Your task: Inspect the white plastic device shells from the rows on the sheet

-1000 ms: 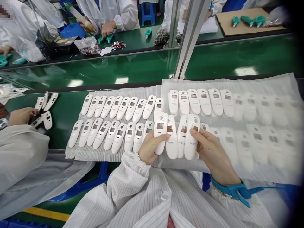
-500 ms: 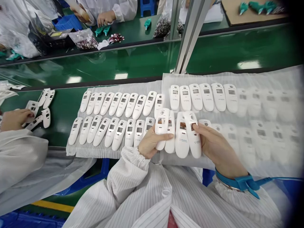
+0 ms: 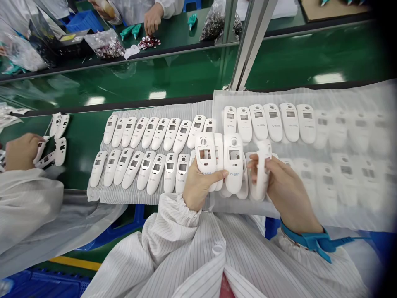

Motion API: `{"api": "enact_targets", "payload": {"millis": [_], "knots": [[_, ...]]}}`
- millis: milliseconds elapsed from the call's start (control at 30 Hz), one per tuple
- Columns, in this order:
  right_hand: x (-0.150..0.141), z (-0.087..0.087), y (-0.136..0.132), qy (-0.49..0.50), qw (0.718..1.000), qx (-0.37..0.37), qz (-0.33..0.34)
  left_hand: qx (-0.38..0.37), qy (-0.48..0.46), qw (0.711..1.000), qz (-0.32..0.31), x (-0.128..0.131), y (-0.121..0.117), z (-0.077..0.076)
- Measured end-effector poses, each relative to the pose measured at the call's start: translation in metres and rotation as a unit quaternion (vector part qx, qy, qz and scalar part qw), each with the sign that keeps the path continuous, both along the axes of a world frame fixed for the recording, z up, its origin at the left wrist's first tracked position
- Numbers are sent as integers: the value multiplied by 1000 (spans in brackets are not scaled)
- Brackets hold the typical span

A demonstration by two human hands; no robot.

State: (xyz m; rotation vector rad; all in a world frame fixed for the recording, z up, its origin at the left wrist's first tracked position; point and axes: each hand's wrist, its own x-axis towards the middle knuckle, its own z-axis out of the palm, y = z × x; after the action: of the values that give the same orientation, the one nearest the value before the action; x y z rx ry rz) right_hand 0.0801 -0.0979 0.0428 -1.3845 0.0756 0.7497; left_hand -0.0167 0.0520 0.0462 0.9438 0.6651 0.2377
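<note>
My left hand (image 3: 198,184) is closed round a fan of white plastic housings (image 3: 221,162), each with a round hole and a window cut-out. My right hand (image 3: 283,188) grips one more white housing (image 3: 259,171), turned on its edge beside the fan. Both hands hover over a white foam sheet (image 3: 310,96). Two rows of white housings (image 3: 149,142) lie to the left on a striped cloth. A further row of housings (image 3: 269,121) rests on the sheet beyond my hands. A blue wrist strap (image 3: 312,240) circles my right wrist.
At the left, a co-worker's hand (image 3: 19,151) holds white parts on the green belt (image 3: 173,85). A metal post (image 3: 251,43) rises behind the sheet. Across the belt, another person's hand (image 3: 151,18) reaches towards small parts beside plastic bags (image 3: 107,43).
My hands have lifted slightly. My right hand has drawn one housing away from the fan and turned it on edge, while the left hand keeps the rest. The co-worker's hand has closed on parts.
</note>
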Motion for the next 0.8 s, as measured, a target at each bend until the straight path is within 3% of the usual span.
{"api": "enact_targets", "payload": {"millis": [100,267,433,567,633,800], "knots": [[-6,4,-4,-30,999,3,23,19,5,1000,6,1,0,0],[-19,15,-2,-81,981,-3,174,55,2,998,-18,2,-3,0],[-20,15,-3,-132,987,-3,88,32,-5,999,-16,1,-1,0],[-24,17,-3,-147,974,-35,171,45,2,999,-18,0,0,0],[-27,21,-1,-180,970,-67,149,50,5,999,-16,0,-1,0],[-28,26,4,-211,972,-105,-17,38,-1,999,-1,1,-2,1]]}}
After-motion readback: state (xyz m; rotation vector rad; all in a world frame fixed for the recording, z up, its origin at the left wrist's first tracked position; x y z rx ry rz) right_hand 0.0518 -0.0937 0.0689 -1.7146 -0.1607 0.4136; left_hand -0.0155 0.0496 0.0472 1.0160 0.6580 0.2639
